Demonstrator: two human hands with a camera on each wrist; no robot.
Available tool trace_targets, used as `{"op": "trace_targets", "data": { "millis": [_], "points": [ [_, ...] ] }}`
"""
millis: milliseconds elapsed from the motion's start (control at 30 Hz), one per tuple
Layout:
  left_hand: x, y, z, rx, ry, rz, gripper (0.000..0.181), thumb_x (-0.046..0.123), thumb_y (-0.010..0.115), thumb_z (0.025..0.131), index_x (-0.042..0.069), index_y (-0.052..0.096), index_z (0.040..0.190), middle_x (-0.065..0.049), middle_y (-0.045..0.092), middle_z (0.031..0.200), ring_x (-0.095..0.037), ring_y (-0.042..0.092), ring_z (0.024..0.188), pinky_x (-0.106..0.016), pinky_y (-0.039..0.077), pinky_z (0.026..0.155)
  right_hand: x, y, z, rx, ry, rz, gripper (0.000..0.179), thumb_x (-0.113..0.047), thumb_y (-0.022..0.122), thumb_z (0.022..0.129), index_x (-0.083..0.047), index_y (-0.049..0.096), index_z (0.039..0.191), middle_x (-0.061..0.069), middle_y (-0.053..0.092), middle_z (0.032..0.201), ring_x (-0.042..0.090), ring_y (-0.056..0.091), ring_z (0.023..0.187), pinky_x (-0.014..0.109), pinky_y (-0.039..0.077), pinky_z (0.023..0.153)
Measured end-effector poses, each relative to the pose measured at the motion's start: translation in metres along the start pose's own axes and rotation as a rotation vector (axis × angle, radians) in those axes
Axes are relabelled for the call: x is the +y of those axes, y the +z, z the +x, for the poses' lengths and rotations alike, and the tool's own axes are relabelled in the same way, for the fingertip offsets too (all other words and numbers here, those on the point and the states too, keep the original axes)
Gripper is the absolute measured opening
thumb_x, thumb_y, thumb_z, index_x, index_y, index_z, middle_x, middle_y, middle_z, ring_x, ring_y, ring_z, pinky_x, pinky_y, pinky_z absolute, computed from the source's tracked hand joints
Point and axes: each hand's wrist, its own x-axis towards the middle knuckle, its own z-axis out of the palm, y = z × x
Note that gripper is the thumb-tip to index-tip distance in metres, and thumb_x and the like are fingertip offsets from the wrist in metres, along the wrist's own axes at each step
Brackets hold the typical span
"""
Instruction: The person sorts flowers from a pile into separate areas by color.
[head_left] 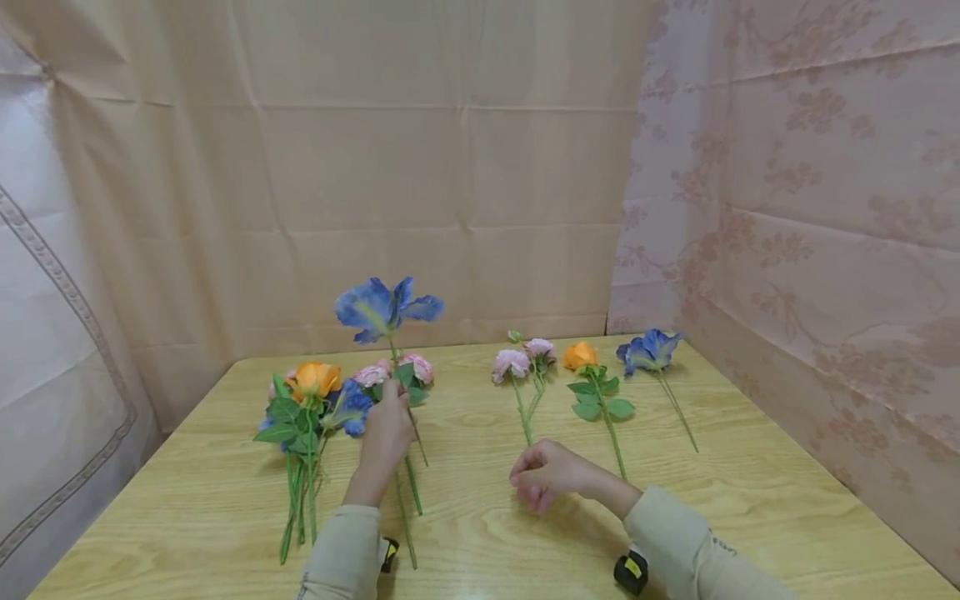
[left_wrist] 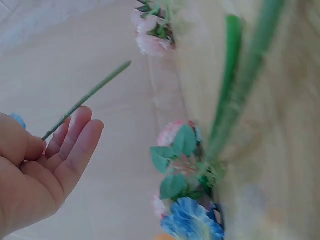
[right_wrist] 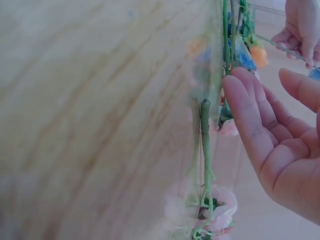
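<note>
My left hand (head_left: 386,437) pinches the stem of a blue artificial iris (head_left: 371,307), its bloom raised above the table. In the left wrist view the thumb presses that stem (left_wrist: 87,97) while the other fingers extend loosely. Pink flowers (head_left: 417,368) with green leaves lie just behind this hand. My right hand (head_left: 551,475) hovers low, near the stem end of a pink flower (head_left: 512,365) on the right. From the right wrist view its fingers (right_wrist: 247,120) are loosely extended, apart from the green stem (right_wrist: 205,130), with nothing held.
Left on the wooden table (head_left: 480,550) lies a bunch with an orange flower (head_left: 315,380) and a blue flower (head_left: 351,407). To the right lie a single orange flower (head_left: 581,357) and another blue iris (head_left: 649,352). Curtains (head_left: 450,167) hang behind.
</note>
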Motion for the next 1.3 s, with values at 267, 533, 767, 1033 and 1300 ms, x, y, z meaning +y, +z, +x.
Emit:
{"op": "trace_targets", "data": {
  "millis": [267, 533, 767, 1033, 1300],
  "points": [
    [0.024, 0.003, -0.007, -0.022, 0.136, -0.143, 0.006, 0.003, 0.038, 0.095, -0.001, 0.041, 0.091, -0.008, 0.055, 0.059, -0.018, 0.055, 0.043, -0.023, 0.043, 0.039, -0.010, 0.003, 0.000, 0.085, -0.059, -0.056, 0.022, -0.007, 0.054, 0.089, 0.014, 0.058, 0.093, 0.012, 0.061, 0.073, 0.014, 0.058, 0.060, 0.034, 0.052, 0.055],
    [0.051, 0.007, -0.019, -0.103, 0.184, -0.277, 0.005, 0.002, 0.040, 0.094, -0.001, 0.043, 0.095, -0.012, 0.058, 0.062, -0.017, 0.056, 0.044, -0.024, 0.047, 0.042, -0.028, 0.013, -0.001, 0.171, -0.141, -0.001, 0.025, -0.006, 0.054, 0.088, 0.016, 0.055, 0.101, 0.024, 0.061, 0.085, 0.028, 0.062, 0.072, 0.036, 0.052, 0.062],
    [0.063, 0.012, -0.027, -0.163, 0.236, -0.305, 0.006, 0.002, 0.039, 0.094, -0.003, 0.043, 0.094, -0.009, 0.057, 0.060, -0.018, 0.056, 0.043, -0.025, 0.046, 0.042, -0.038, 0.019, -0.001, 0.175, -0.214, 0.016, 0.026, -0.005, 0.054, 0.089, 0.018, 0.054, 0.102, 0.026, 0.061, 0.087, 0.029, 0.063, 0.074, 0.035, 0.052, 0.062],
    [0.071, 0.015, -0.034, -0.199, 0.278, -0.304, 0.006, 0.002, 0.040, 0.094, -0.003, 0.044, 0.094, -0.007, 0.058, 0.060, -0.014, 0.055, 0.045, -0.021, 0.045, 0.043, -0.048, 0.024, -0.001, 0.170, -0.240, 0.066, 0.022, -0.006, 0.057, 0.087, 0.014, 0.058, 0.097, 0.016, 0.064, 0.084, 0.020, 0.063, 0.071, 0.038, 0.052, 0.063],
    [0.075, 0.015, -0.036, -0.196, 0.293, -0.279, 0.006, 0.000, 0.040, 0.094, -0.002, 0.045, 0.094, -0.005, 0.058, 0.059, -0.016, 0.055, 0.045, -0.021, 0.043, 0.042, -0.053, 0.027, -0.001, 0.214, -0.262, 0.061, 0.014, 0.002, 0.057, 0.085, 0.015, 0.058, 0.087, 0.028, 0.061, 0.082, 0.024, 0.064, 0.068, 0.034, 0.052, 0.059]
  ]
}}
